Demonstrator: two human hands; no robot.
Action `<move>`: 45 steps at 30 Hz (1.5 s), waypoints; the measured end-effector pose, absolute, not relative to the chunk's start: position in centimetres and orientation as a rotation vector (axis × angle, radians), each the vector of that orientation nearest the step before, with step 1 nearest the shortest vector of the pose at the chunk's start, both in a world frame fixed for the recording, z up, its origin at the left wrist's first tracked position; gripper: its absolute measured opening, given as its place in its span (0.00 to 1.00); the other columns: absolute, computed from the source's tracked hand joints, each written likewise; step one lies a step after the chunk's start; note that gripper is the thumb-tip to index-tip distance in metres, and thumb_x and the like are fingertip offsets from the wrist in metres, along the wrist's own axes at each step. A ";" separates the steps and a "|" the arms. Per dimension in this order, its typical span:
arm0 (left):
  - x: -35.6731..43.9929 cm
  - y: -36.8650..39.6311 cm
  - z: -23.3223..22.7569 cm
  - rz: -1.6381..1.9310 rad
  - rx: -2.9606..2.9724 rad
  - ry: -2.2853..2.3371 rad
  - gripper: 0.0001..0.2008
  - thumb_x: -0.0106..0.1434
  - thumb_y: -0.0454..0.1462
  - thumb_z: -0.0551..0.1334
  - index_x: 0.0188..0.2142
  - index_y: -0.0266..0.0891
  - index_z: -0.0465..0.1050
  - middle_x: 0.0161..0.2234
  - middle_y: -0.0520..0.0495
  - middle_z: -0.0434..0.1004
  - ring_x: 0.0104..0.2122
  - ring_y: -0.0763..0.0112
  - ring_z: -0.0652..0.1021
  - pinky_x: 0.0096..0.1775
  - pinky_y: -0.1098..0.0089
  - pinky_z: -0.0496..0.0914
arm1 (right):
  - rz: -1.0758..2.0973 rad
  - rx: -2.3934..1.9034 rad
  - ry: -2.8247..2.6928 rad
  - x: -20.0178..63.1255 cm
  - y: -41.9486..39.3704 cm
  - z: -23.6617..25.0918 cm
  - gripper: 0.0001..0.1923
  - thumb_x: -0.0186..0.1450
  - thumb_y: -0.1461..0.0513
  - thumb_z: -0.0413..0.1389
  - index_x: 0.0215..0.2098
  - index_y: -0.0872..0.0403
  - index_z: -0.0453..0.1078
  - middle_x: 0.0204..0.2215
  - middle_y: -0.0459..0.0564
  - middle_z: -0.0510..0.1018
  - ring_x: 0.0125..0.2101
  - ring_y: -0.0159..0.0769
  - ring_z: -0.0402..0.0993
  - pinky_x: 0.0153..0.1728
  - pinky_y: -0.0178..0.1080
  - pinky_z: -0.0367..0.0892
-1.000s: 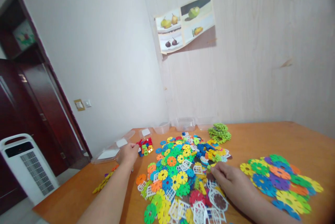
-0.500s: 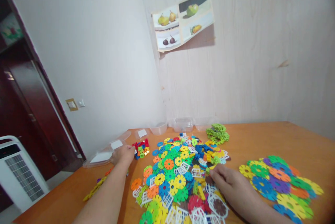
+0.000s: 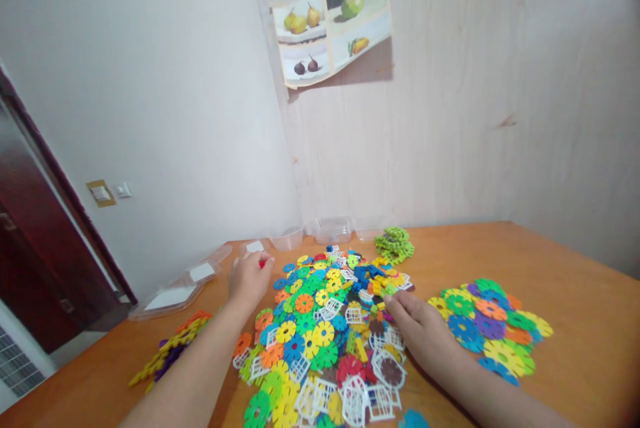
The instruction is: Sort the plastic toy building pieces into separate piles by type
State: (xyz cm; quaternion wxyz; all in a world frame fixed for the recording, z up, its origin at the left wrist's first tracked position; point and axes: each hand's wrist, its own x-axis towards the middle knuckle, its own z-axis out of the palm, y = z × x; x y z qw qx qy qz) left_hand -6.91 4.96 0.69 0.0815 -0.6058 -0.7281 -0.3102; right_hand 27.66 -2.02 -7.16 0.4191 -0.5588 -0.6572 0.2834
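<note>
Head view, lower left of the frame: we see a strip of yellow, orange and purple plastic pieces (image 3: 167, 350) on the orange wooden table (image 3: 565, 288). Right of it, our left hand (image 3: 249, 279) curls closed around a small red plastic piece (image 3: 262, 263) at the far left edge of the central heap of multicoloured plastic snowflake discs (image 3: 320, 328). Our right hand (image 3: 419, 335) rests palm-down on that heap, fingertips (image 3: 389, 303) pressed among small bricks; whether it grips anything we cannot tell. Lower right lies a flat spread of bright discs (image 3: 487, 328).

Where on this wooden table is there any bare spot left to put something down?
Bare wood lies right of and behind the flat spread of large coloured discs, and between the green disc stack and that spread. The mixed pile between the left hand and right hand is crowded.
</note>
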 end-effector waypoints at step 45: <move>-9.2 4.9 -1.7 -1.394 -2.038 -2.181 0.08 0.53 0.40 0.62 0.33 0.40 0.73 0.31 0.49 0.79 0.33 0.66 0.77 0.35 0.70 0.68 | 0.851 -1.298 -1.508 28.0 -2.0 -7.2 0.22 0.64 0.45 0.48 0.28 0.52 0.69 0.22 0.44 0.73 0.26 0.36 0.67 0.28 0.35 0.61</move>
